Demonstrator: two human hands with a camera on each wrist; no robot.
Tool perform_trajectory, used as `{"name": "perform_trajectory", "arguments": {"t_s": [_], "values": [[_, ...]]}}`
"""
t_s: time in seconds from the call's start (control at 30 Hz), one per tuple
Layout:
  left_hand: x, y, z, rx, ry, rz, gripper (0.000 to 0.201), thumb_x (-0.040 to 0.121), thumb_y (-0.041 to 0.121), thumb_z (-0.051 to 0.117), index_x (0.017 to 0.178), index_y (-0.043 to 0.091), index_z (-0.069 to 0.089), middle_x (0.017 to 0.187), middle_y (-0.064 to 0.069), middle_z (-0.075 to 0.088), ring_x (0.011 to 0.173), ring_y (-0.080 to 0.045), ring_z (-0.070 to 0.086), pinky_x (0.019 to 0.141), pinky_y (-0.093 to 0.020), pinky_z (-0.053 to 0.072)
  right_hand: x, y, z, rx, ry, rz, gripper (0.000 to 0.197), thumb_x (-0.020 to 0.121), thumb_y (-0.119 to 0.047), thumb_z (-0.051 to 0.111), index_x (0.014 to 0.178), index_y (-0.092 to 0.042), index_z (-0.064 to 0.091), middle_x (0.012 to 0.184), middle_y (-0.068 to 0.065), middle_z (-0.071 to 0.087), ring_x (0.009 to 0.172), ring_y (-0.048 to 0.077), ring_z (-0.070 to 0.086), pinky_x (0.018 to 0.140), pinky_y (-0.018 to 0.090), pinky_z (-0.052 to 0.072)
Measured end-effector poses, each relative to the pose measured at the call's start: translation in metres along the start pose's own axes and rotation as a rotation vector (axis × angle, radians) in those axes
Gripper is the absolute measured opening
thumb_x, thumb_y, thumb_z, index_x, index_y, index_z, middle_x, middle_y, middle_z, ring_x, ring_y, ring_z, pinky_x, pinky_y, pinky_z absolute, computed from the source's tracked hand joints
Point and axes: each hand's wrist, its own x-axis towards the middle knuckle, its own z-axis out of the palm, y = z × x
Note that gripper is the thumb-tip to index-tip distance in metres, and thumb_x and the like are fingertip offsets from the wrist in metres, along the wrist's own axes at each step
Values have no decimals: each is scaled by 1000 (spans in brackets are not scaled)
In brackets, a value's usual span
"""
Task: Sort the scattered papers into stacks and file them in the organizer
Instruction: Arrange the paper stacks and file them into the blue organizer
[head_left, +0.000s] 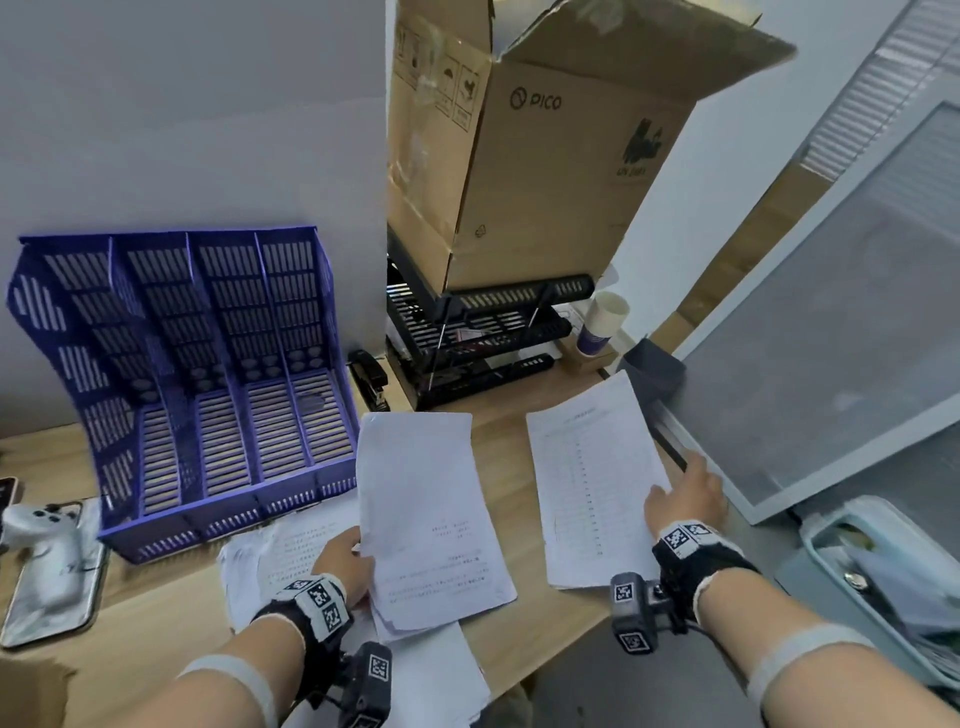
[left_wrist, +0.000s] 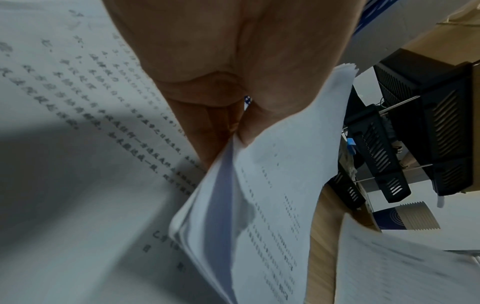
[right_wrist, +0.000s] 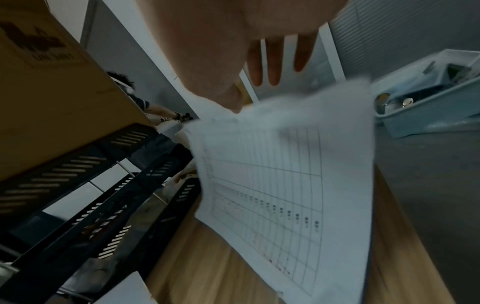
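My left hand (head_left: 358, 545) pinches the left edge of a stack of printed papers (head_left: 431, 519), thumb on top, in the middle of the wooden desk (head_left: 498, 447). In the left wrist view my left hand (left_wrist: 237, 135) holds this stack (left_wrist: 272, 185) lifted above another printed sheet (left_wrist: 78, 144). More loose sheets (head_left: 265, 561) lie under and in front of it. My right hand (head_left: 675, 483) holds a sheet with a printed table (head_left: 592, 483) by its right edge. From the right wrist, my right hand (right_wrist: 246, 94) has its thumb on the table sheet (right_wrist: 285, 174). The blue four-slot organizer (head_left: 197, 374) stands empty at the left.
A tall cardboard box (head_left: 545, 156) sits on a black tray rack (head_left: 478, 332) at the back. A black stapler (head_left: 369, 379) lies beside the organizer, and a paper cup (head_left: 602, 322) stands at the right. Phones (head_left: 47, 571) lie far left. A glass partition (head_left: 831, 338) and a light-blue bin (head_left: 883, 571) border the right.
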Motion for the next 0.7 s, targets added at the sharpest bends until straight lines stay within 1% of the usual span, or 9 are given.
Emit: {"name": "perform_trajectory", "arguments": {"t_s": [0.03,0.1,0.2,0.27,0.3,0.37,0.43,0.53,0.7], "values": [[3,-1,1,2,1,-3,35,82,-4,53,109,13,67,100,-16,73,94,-36,69,90,-48,56,5,-1,-1,-48,-9,2,59,84,-14,58,139,-21,38,138,18,44,125,41,42,102,50,41],[11,-7,3,-3,-1,-10,38,82,-3,53,114,12,67,101,-16,74,93,-36,69,90,-50,56,10,-2,9,-132,-148,4,64,84,-17,57,143,-26,35,140,17,42,125,39,43,102,47,43],[3,2,3,23,7,-11,36,84,-1,52,113,15,66,100,-16,74,91,-34,70,87,-45,58,7,5,45,-254,-424,-53,66,83,-27,55,144,-37,33,131,11,51,108,32,59,87,37,55],[-3,7,2,26,-2,-8,33,88,-2,50,112,16,64,99,-16,74,89,-33,70,81,-38,58,3,13,73,-288,-606,-81,67,83,-30,52,145,-41,29,135,9,50,108,30,60,81,31,53],[-5,9,1,24,-9,-6,32,89,-2,49,111,17,63,97,-15,73,87,-32,70,75,-33,58,-1,15,83,-303,-680,-97,70,82,-31,51,146,-42,27,140,9,45,114,30,57,83,31,52],[-7,12,-1,-1,-17,1,31,92,-2,47,110,19,61,93,-12,72,84,-30,69,65,-25,54,-9,15,99,-359,-780,-179,72,81,-33,50,147,-45,23,152,10,32,130,32,46,99,35,47],[-7,15,-3,-32,-5,5,32,93,-2,47,111,21,61,94,-12,72,85,-30,70,66,-26,54,-16,14,110,-416,-849,-296,70,84,-31,49,147,-45,22,159,12,14,143,35,26,116,38,30],[-4,19,-3,-99,5,-11,32,94,-3,47,114,19,60,92,-10,73,83,-30,70,66,-31,58,-16,15,121,-487,-864,-316,73,89,-28,49,151,-41,13,162,8,-6,149,36,1,122,40,14],[0,23,-1,-97,28,-33,32,94,-1,48,115,19,61,97,-13,73,90,-34,69,79,-43,59,15,18,116,-554,-771,-207,76,94,-33,46,155,-26,1,163,4,-8,150,32,1,122,37,12]]}}
